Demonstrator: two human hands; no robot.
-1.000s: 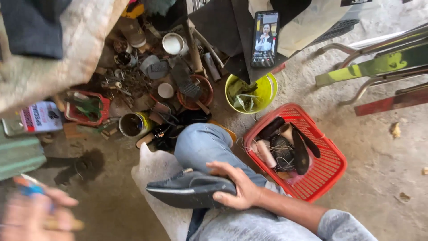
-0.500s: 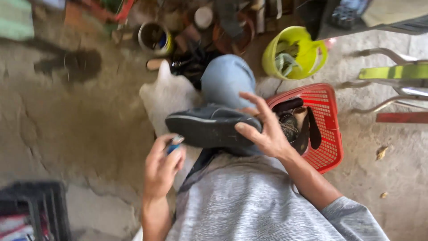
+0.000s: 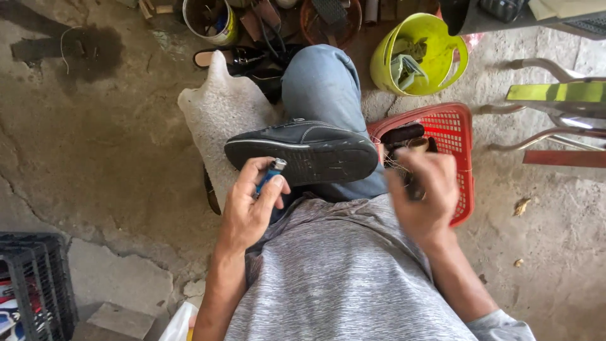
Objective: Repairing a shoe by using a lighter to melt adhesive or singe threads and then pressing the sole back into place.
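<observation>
Head view looks down on a person who sits with a dark shoe with a black rubber sole (image 3: 303, 151) lying across the knee of the blue jeans leg (image 3: 322, 82). The shoe lies on its side, sole turned toward the person. Its long line runs from left to right, one end toward the left hand and the other toward the red plastic basket (image 3: 454, 126).

The left hand (image 3: 249, 211) holds a small blue lighter with a silver metal top (image 3: 270, 173). The fingers are curled round the lighter, and the thumb rests on its side. The silver top points up at the sole, just beside the lower left edge of the shoe (almost touching it, but a thin gap seems to show).

The right hand (image 3: 423, 189) hangs over the near left corner of the red basket, near the right end of the shoe. It is blurred, so I cannot tell if its fingers are spread or pinching something. Thin threads seem to hang by it.

The left hand is the nearer one to the sole. A yellow-green plastic bucket (image 3: 385, 63) stands past the basket on the rough grey floor (image 3: 95, 158).
</observation>
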